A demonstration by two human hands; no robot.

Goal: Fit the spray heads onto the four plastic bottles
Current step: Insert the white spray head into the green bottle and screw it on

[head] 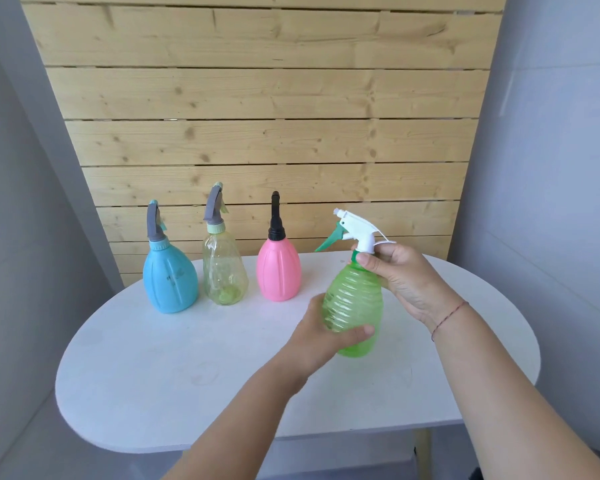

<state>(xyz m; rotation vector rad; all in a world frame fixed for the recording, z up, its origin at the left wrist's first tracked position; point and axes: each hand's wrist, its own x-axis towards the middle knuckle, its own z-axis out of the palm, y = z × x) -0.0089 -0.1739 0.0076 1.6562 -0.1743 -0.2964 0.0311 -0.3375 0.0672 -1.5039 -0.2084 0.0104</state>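
- The green bottle point(354, 306) is held upright just above the white surface point(187, 375), near its right side. The left hand point(321, 336) wraps its lower body, thumb across the front.
- The right hand point(400, 271) closes its grip on the collar under the white spray head point(355, 230), thumb on the neck, fingers behind. The green trigger points left.
- This looks like the last of the four: the blue bottle point(170, 282), clear bottle point(224, 271) and pink bottle point(278, 271) stand in a row at the back, each with a head on.
- To do it well, keep the bottle steady and plumb with the left hand, and turn only the collar, not the head.
- Stop at firm resistance; a tilted collar likely means crossed threads, so back off and restart.
- The ribbed wall probably gives, so squeeze lightly.
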